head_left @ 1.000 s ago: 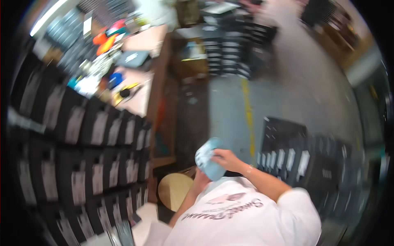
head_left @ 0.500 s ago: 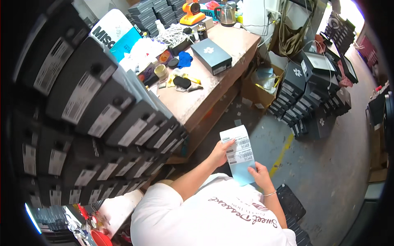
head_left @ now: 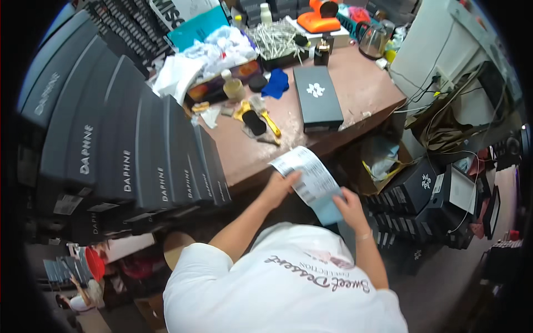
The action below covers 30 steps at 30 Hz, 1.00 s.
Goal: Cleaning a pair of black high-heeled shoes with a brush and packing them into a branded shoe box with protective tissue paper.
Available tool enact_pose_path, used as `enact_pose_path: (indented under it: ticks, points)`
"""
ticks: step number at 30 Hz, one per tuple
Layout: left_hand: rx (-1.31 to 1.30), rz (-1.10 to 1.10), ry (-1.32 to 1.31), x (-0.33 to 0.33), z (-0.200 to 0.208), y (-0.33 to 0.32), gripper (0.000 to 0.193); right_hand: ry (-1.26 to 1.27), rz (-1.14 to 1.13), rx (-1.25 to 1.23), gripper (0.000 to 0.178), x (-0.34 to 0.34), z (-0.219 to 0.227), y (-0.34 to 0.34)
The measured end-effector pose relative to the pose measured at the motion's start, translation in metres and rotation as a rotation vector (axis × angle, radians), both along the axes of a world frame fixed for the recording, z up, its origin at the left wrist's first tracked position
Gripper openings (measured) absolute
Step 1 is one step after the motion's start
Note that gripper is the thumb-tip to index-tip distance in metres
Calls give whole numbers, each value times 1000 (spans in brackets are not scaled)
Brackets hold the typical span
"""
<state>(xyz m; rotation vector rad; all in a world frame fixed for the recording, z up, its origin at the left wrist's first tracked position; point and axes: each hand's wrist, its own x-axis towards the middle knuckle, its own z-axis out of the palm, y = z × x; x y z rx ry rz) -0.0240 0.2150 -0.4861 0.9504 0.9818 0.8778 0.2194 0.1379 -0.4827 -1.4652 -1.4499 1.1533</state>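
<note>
Just below the near edge of the brown wooden counter (head_left: 355, 105), a long white paper slip with blue backing (head_left: 312, 183) is held in both hands. The left hand (head_left: 280, 186) is pinched on the slip's left edge, thumb on top; the right hand (head_left: 350, 204) is closed on its lower right corner, where the blue layer shows. The slip is held tilted and in the air, touching nothing else.

A tear or a crease could be caused if the two hands were pulled apart or twisted, since the paper is thin and gripped only at its edges; it could also slip from the light pinch and fall among the boxes on the floor.

A flat black rectangular box with a white emblem (head_left: 317, 97) lies on the counter, far from the hands. At the left, a leaning stack of black boxes with white lettering on their spines (head_left: 116, 144) is seen, some with white rectangular labels. At the right, on the floor, more black boxes with a white emblem (head_left: 416, 191) are piled. A teal and white package (head_left: 197, 25) stands at the far left of the counter.
</note>
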Motion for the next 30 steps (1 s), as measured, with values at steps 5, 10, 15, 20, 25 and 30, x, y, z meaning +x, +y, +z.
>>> enact_pose_path:
  ticks: [5, 10, 15, 20, 25, 30]
  points:
    - [-34, 349, -144, -8, 5, 34, 27, 25, 334, -95, 22, 10, 29, 124]
    - [-41, 653, -269, -25, -3, 61, 30, -27, 594, -95, 23, -21, 14, 210]
    - [61, 694, -307, -54, 11, 107, 28, -140, 637, 83, 19, -56, 28, 273]
    - [155, 713, -280, -66, 32, 167, 26, -219, 573, 270, 17, -66, 54, 367]
    - [298, 802, -173, -94, 52, 248, 21, -222, 594, 559, 16, -101, 70, 487]
    - [212, 920, 50, -137, 70, 346, 18, -206, 640, 672, 16, -152, 63, 596]
